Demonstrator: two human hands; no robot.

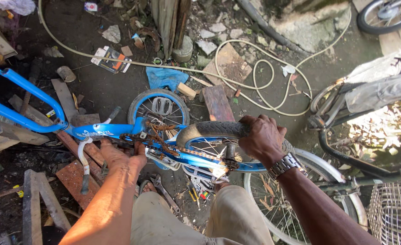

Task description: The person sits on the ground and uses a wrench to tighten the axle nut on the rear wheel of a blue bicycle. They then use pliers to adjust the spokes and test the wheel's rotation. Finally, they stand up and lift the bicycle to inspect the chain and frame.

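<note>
Left hand (127, 159) presses blue frame (105, 131); right hand (262, 138) fingers wrapped around tyre (214, 129). Risk: rusty chain (159, 138) nipping skin if wheel turns.

Daylight is mostly soft and shaded over the dirt ground (110, 90), with hard sun patches blown out at the right by the dry leaves (386, 127) and on a glinting wristwatch (286, 164), while the edges bend slightly and the near forearms look a little soft.
</note>
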